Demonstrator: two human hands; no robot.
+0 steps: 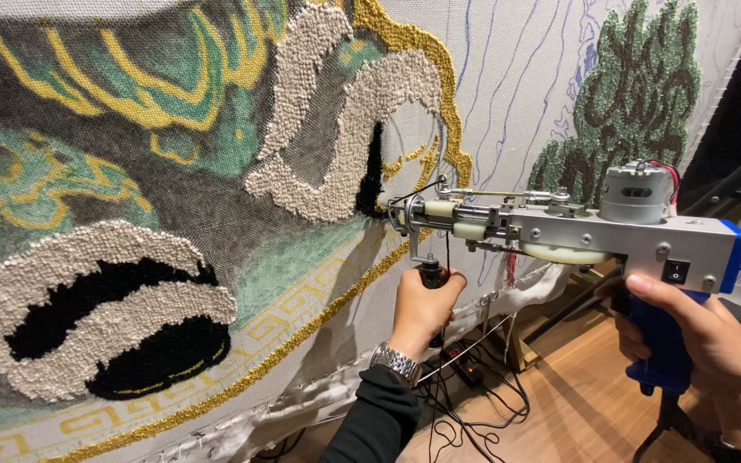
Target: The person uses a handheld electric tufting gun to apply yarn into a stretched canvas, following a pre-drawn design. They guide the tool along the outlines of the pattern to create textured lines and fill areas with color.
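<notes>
A silver tufting gun (593,231) with a blue grip and a round motor on top points left at a stretched cloth (508,77). Its needle tip touches a black tufted patch (374,167) inside a beige loop shape. My left hand (420,307), with a metal watch on the wrist, is closed around the gun's small front handle below the needle. My right hand (713,343) grips the blue rear grip, index finger near the trigger. Black yarn runs along the gun toward the needle.
The cloth carries tufted areas in beige, black, gold and green, with blue drawn lines on bare fabric at upper right. A green tree shape (636,94) sits at top right. Black cables and a power strip (465,369) lie on the wooden floor below.
</notes>
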